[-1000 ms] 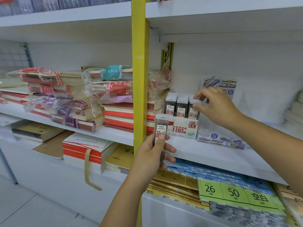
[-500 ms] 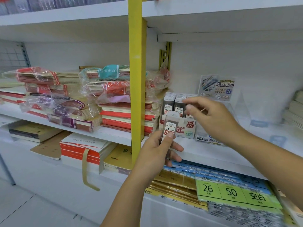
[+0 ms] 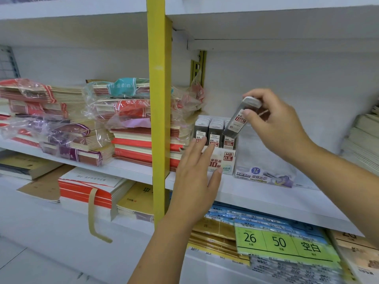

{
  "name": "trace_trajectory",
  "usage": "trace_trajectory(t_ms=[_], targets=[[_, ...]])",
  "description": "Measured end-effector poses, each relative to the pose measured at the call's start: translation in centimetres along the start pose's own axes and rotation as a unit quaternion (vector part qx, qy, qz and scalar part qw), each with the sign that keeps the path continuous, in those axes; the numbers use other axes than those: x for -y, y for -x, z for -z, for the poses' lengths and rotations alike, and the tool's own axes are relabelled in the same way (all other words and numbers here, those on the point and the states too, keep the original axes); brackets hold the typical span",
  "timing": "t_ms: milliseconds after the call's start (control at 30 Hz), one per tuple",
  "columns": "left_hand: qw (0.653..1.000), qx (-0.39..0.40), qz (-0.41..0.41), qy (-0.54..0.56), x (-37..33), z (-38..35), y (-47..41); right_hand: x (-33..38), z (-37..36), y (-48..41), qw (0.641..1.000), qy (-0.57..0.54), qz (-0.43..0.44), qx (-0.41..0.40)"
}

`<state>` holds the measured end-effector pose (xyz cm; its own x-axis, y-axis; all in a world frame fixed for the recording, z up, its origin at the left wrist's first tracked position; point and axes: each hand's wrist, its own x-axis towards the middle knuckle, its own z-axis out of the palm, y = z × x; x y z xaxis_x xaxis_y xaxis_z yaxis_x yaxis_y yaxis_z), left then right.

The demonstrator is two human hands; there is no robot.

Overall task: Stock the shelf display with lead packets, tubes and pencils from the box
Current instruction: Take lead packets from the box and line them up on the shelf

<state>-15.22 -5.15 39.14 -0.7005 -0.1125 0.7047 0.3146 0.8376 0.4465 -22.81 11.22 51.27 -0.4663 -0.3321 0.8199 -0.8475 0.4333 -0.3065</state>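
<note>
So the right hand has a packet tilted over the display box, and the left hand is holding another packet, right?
Not quite. The head view shows the left hand open and holding nothing, its fingers straight in front of the display box. The rest is right: the right hand holds a packet tilted over the box.

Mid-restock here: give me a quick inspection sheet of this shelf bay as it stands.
Surface: white shelf, bearing the display box.
Job's things: lead tube tilted above the rows of tubes standing in the box.
Clutter: plastic-wrapped notebook stacks left of the box; 0.7 2B pack on its right.
Hands: right hand pinches the tube; left hand open, fingers straight before the box front.
Cables: nothing seen.
Surroundings: yellow upright; label sheets on the shelf below.
</note>
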Motion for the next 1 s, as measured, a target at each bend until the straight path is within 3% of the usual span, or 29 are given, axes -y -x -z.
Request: trace_trajectory(t_ms=[100,233,367,700,800,1000], targets=[[0.999,0.033,-0.010,-0.030,0.4,-0.8,0.0,-0.5,-1.0,-0.4,0.992,0.094,0.028,0.084],[0.998,0.049,-0.005,-0.041,1.0,-1.2,0.1,-1.0,-1.9,-0.9,0.983,0.130,0.016,0.127],[0.998,0.043,-0.007,-0.039,1.1,-1.1,0.1,-1.9,-2.4,-1.3,0.986,0.089,-0.057,0.131],[0.999,0.046,-0.011,-0.026,1.1,-1.2,0.2,-4.3,-3.7,0.4,0.975,0.192,-0.064,0.090],[0.998,0.049,-0.023,-0.016,0.6,-0.9,0.6,-3.7,-3.0,1.6,0.979,0.169,-0.069,0.092],[1.000,0.028,-0.012,0.004,-1.1,-0.2,5.6,0.9,1.3,8.2,0.999,-0.002,-0.051,-0.001]])
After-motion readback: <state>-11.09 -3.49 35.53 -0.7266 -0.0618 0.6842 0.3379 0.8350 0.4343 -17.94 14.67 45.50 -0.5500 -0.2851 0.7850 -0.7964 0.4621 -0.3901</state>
